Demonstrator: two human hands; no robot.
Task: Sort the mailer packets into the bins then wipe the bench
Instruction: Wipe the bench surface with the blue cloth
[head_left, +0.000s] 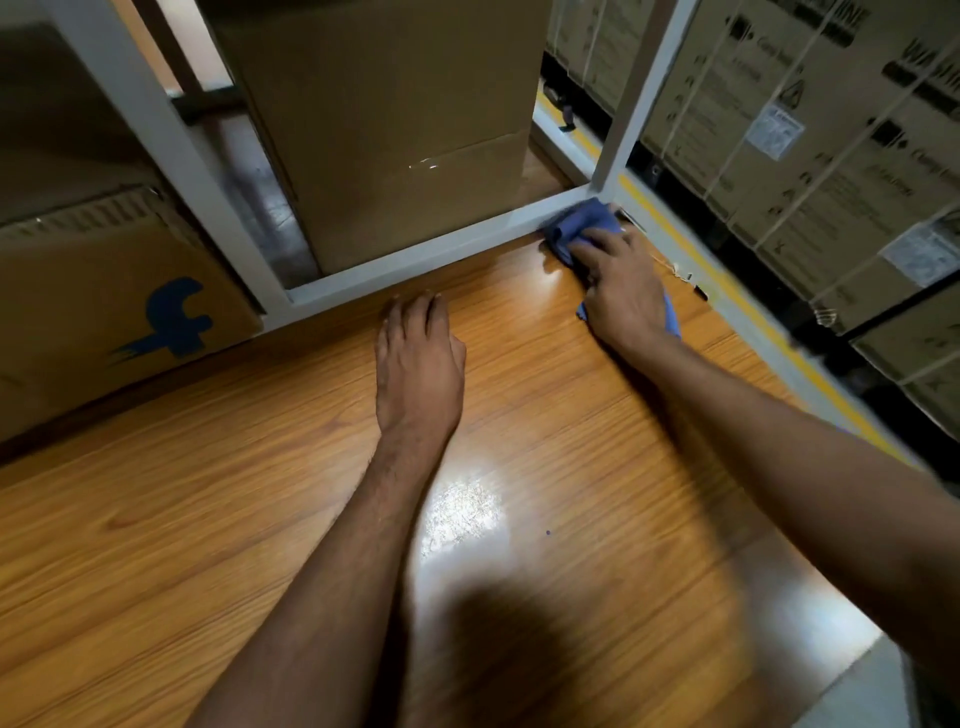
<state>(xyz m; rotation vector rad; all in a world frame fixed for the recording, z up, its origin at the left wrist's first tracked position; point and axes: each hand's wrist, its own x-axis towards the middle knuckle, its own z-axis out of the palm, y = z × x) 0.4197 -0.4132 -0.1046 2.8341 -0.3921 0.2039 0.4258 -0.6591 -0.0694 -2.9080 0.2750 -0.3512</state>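
cloth (576, 223) under right hand (618, 283), on bench (234, 519) | left hand (418, 364) on bench, left of right hand | frame rail (415, 257) just beyond both hands | box (395, 130) behind frame rail | cartons (831, 182) right of right hand

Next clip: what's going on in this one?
A person is wiping the wooden bench. The right hand presses a blue cloth onto the bench's far right corner, right up against the grey frame. The left hand rests flat on the wood nearby, fingers straight, holding nothing. Cardboard boxes sit behind the frame. No mailer packets show on the bench, so this looks like the wiping stage.
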